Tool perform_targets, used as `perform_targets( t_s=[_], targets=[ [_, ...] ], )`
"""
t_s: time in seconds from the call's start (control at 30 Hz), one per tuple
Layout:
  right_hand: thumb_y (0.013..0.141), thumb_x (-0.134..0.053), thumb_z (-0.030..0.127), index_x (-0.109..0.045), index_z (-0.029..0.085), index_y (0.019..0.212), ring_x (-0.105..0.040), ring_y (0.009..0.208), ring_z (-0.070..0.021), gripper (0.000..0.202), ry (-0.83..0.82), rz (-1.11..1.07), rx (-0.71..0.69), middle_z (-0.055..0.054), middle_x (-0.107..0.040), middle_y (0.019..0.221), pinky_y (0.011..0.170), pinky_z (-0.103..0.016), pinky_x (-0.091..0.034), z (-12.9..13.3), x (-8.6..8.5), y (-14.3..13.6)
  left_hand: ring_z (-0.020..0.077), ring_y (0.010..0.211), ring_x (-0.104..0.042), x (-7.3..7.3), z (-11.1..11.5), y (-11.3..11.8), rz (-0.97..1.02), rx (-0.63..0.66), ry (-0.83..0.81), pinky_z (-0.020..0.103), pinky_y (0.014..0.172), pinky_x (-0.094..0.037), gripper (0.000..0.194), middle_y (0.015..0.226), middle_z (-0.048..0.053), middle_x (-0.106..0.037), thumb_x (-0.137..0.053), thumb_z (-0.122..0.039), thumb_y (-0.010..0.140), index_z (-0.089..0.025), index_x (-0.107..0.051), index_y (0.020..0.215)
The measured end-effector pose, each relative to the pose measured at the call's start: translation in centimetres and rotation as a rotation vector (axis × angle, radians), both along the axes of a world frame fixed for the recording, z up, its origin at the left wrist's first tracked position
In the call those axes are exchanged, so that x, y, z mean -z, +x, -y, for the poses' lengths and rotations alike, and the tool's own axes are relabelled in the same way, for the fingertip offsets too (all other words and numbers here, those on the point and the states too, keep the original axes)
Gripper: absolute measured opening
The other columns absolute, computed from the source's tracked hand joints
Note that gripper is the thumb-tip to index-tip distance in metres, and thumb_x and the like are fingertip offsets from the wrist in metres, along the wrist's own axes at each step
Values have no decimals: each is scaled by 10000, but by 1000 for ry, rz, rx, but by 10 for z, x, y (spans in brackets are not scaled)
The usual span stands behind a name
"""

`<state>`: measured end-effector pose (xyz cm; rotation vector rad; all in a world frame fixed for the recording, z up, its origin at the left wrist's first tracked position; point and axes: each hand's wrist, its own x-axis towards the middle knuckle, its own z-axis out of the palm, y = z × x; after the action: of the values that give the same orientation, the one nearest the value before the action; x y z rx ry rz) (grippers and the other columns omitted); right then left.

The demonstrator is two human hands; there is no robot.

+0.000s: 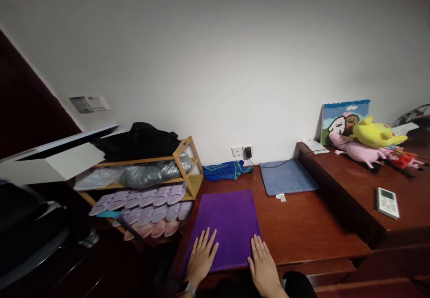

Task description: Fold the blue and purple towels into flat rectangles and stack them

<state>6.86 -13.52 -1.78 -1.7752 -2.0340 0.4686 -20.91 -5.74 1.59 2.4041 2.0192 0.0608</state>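
A purple cloth (231, 222) lies spread on the reddish-brown wooden desk (302, 231), its near edge at the desk's front. My left hand (202, 257) rests flat on the cloth's near left part, fingers stretched out. At the near right corner, my right hand (263, 264) lies with its fingers straight along the cloth's right edge. Neither hand grips anything. Behind the purple cloth, against the wall, is a crumpled blue cloth (223, 171) with light green trim. A flat grey-blue mat (287, 177) with white tags lies at the back right.
Left of the desk stands a wooden rack (191, 177) with rows of slippers (148, 197) and a black bag (141, 141) on top. A raised surface on the right carries plush toys (372, 132), a picture (346, 114) and a remote-like device (387, 202). A black plug (248, 152) trails a cable.
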Motion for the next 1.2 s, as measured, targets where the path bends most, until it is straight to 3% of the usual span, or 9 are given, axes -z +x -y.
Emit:
perform_targets(
  t_s=[0.1, 0.17, 0.37, 0.47, 0.57, 0.7, 0.8, 1.0, 1.2],
  targets=[
    [1049, -188, 532, -328, 208, 1588, -235, 1544, -223, 644, 20, -3, -16, -9, -255, 1661, 1288, -421, -184, -7, -9, 14, 249, 1550, -242, 5, -2, -3, 9, 5, 11, 506, 1255, -239, 582, 1687, -13, -239, -306, -538, 1035, -367, -276, 1591],
    [1056, -178, 496, -386, 248, 1568, -245, 1542, -218, 605, 75, 11, 14, 7, -310, 1652, 1286, -427, -169, -29, -21, 36, 249, 1547, -252, 8, -4, -4, 8, 8, 19, 504, 1255, -246, 581, 1685, -19, -244, -317, -540, 1033, -374, -283, 1588],
    [1049, -236, 464, -444, 286, 1540, -249, 1530, -270, 563, 112, 244, 319, -48, -388, 1629, 1255, -503, -119, -165, -63, 154, 224, 1555, -219, 16, -7, -9, 11, -1, 15, 504, 1263, -241, 593, 1684, -53, -214, -303, -545, 1026, -378, -253, 1593],
    [1036, -287, 542, -344, 403, 1566, -159, 1550, -305, 550, 23, 333, 385, -3, -278, 1681, 1225, -584, -62, -222, -58, 203, 220, 1557, -210, 23, -10, -14, 9, 0, -7, 501, 1265, -248, 582, 1676, -89, -215, -310, -535, 1020, -402, -257, 1585],
    [1027, -294, 573, -296, 451, 1565, -157, 1546, -320, 551, -91, 380, 373, -3, -205, 1705, 1203, -598, -64, -246, -34, 223, 238, 1552, -232, 31, -12, -20, 16, 9, -12, 517, 1258, -273, 570, 1668, -112, -225, -325, -528, 1018, -435, -257, 1576],
    [1014, -296, 591, -243, 460, 1575, -152, 1546, -351, 578, -103, 416, 397, -18, -230, 1699, 1188, -629, -65, -232, -4, 216, 255, 1547, -254, 33, -9, -20, 23, 7, 30, 533, 1250, -287, 568, 1674, -108, -230, -332, -522, 1025, -456, -226, 1579],
    [1004, -274, 611, -224, 469, 1577, -150, 1548, -369, 593, -114, 426, 415, -4, -243, 1694, 1192, -638, -84, -202, 0, 203, 249, 1547, -257, 27, -6, -16, 20, 22, 58, 535, 1247, -284, 556, 1680, -70, -248, -307, -507, 1043, -432, -221, 1588],
    [1000, -281, 589, -246, 453, 1576, -158, 1549, -377, 593, -107, 429, 402, 3, -248, 1692, 1201, -645, -107, -115, -1, 178, 245, 1538, -282, 15, -4, -12, 18, 33, 54, 521, 1243, -279, 557, 1679, -2, -278, -310, -527, 1046, -392, -272, 1586],
    [986, -346, 581, -322, 434, 1559, -184, 1542, -389, 592, -11, 392, 388, -11, -284, 1677, 1200, -668, -121, -29, 12, 163, 234, 1517, -330, 12, 2, -13, 79, 54, 82, 500, 1240, -302, 535, 1651, 33, -354, -329, -465, 1047, -326, -380, 1562]
  ],
)
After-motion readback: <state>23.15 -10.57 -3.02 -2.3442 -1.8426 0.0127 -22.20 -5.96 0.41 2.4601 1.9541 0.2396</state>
